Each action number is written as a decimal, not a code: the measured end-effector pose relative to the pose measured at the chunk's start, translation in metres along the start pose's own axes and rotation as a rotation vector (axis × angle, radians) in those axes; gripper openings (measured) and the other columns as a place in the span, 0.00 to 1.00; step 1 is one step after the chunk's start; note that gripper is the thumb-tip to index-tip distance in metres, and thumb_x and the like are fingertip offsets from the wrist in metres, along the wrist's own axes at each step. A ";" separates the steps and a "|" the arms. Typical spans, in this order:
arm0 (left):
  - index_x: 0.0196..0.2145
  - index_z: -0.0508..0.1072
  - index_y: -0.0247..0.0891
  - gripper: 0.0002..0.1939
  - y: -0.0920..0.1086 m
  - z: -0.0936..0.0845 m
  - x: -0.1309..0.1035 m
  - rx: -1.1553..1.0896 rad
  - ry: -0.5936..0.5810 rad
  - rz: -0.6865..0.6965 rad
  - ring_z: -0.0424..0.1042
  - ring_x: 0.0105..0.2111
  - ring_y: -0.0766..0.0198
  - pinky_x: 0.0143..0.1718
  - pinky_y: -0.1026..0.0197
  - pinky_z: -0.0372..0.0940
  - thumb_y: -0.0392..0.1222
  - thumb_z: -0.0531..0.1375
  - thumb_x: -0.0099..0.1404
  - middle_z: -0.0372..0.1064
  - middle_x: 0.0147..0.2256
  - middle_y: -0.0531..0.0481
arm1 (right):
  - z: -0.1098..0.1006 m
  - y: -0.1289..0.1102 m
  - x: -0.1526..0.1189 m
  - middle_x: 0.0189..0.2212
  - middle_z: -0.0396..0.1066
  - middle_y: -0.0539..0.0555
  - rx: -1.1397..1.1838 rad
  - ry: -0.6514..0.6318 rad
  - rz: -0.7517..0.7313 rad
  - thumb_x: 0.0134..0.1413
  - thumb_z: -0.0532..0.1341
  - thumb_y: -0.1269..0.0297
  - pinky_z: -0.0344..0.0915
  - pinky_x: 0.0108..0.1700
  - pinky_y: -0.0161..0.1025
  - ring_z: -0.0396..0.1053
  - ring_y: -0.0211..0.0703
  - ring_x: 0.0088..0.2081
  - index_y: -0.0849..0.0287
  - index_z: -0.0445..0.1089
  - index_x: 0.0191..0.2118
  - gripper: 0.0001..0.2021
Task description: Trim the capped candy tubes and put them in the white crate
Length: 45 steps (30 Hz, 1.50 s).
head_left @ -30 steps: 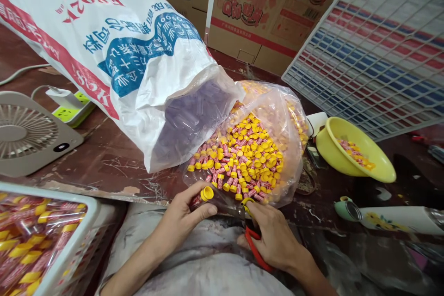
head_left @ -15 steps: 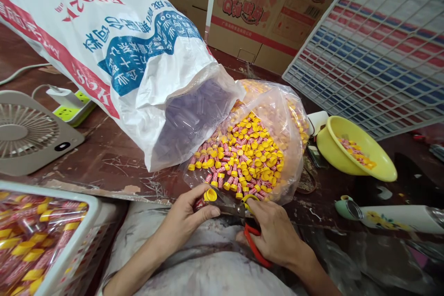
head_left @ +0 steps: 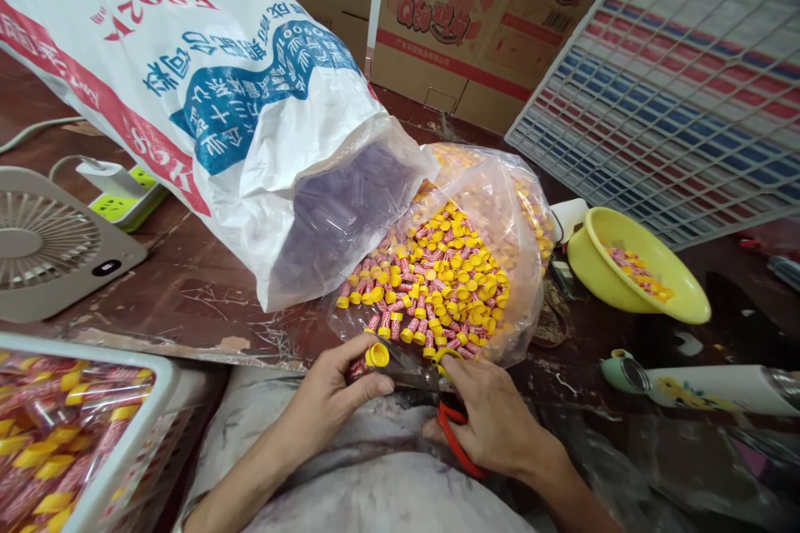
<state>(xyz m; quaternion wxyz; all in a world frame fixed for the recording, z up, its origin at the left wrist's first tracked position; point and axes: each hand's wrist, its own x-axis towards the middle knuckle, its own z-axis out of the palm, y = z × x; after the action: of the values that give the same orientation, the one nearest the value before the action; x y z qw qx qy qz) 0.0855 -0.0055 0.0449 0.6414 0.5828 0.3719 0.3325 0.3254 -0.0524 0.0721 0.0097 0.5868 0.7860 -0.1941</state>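
Near the table's front edge, my left hand (head_left: 341,387) is closed around a small red-and-white patterned tube with a yellow cap (head_left: 377,356). The cap's round opening faces up, and most of the tube is hidden by my fingers. My right hand (head_left: 491,416) grips scissors (head_left: 459,443) with a red handle loop. Their blades point left towards my left thumb. A yellow curved piece shows at my right index finger; whether it belongs to the scissors I cannot tell. Just beyond both hands, a clear plastic bag (head_left: 522,266) spills out many similar yellow-capped tubes (head_left: 462,275).
A large white woven sack (head_left: 275,208) lies open with clear tubes inside. Around the table are a fan (head_left: 56,241), a power strip (head_left: 141,191), a yellow bowl (head_left: 581,266), a wire rack (head_left: 662,158) and a flask (head_left: 718,390). A white basket (head_left: 163,383) holds filled tubes at left.
The whole view has shifted slightly. Both hands keep almost the same pose, with the tube in the left and the scissors in the right.
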 end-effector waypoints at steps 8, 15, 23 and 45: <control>0.31 0.69 0.37 0.13 0.001 -0.001 -0.001 0.004 0.018 0.002 0.58 0.31 0.65 0.33 0.66 0.56 0.49 0.62 0.63 0.62 0.30 0.54 | -0.001 0.002 0.001 0.32 0.72 0.55 -0.009 0.014 -0.028 0.55 0.62 0.46 0.56 0.37 0.42 0.69 0.52 0.35 0.56 0.62 0.35 0.18; 0.27 0.68 0.37 0.14 0.006 0.004 0.001 -0.024 0.103 0.030 0.52 0.26 0.68 0.27 0.66 0.51 0.49 0.64 0.61 0.55 0.25 0.57 | 0.012 0.002 0.003 0.25 0.70 0.53 -0.014 0.132 -0.081 0.60 0.54 0.44 0.49 0.31 0.40 0.66 0.46 0.27 0.55 0.60 0.31 0.19; 0.19 0.56 0.39 0.24 -0.002 0.005 0.004 0.036 0.348 -0.039 0.49 0.24 0.69 0.26 0.65 0.49 0.53 0.65 0.58 0.46 0.21 0.59 | 0.010 0.009 -0.001 0.20 0.63 0.48 0.165 0.294 0.001 0.57 0.59 0.50 0.48 0.27 0.37 0.56 0.39 0.22 0.54 0.57 0.28 0.16; 0.45 0.70 0.41 0.14 0.016 -0.007 0.009 0.062 0.069 -0.032 0.69 0.44 0.59 0.45 0.62 0.65 0.51 0.60 0.68 0.71 0.43 0.48 | 0.022 -0.002 0.008 0.15 0.55 0.44 1.221 0.160 0.031 0.60 0.51 0.32 0.52 0.21 0.34 0.53 0.34 0.17 0.55 0.56 0.23 0.30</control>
<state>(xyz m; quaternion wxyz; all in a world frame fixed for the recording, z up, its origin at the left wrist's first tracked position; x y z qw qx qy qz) 0.0842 0.0072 0.0599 0.6152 0.5846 0.4131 0.3303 0.3161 -0.0522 0.0500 -0.3843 0.5104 0.5225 -0.5646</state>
